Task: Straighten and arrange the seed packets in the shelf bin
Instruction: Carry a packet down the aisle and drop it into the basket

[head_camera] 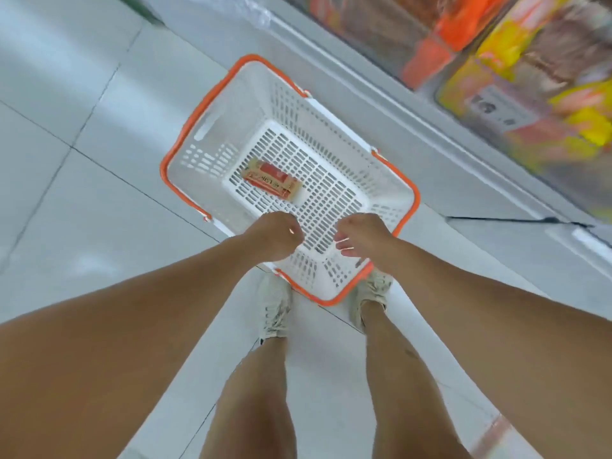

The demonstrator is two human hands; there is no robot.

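Note:
A white plastic basket [231, 104] with orange handles stands on the floor in front of my feet. On its slotted bottom lies one red and tan packet [271, 178], flat and slanted. My left hand [275, 236] hangs above the basket's near left rim with its fingers loosely curled and nothing in it. My right hand [361, 236] hangs above the near right part of the basket, fingers loosely curled, also holding nothing. Neither hand touches the packet. Blurred orange [463, 18] and yellow packets [496, 38] fill the shelf at the upper right.
The grey shelf ledge [397, 111] runs diagonally just right of the basket. Pale tiled floor [82, 193] spreads to the left. My two shoes [275, 306] stand against the basket's near end.

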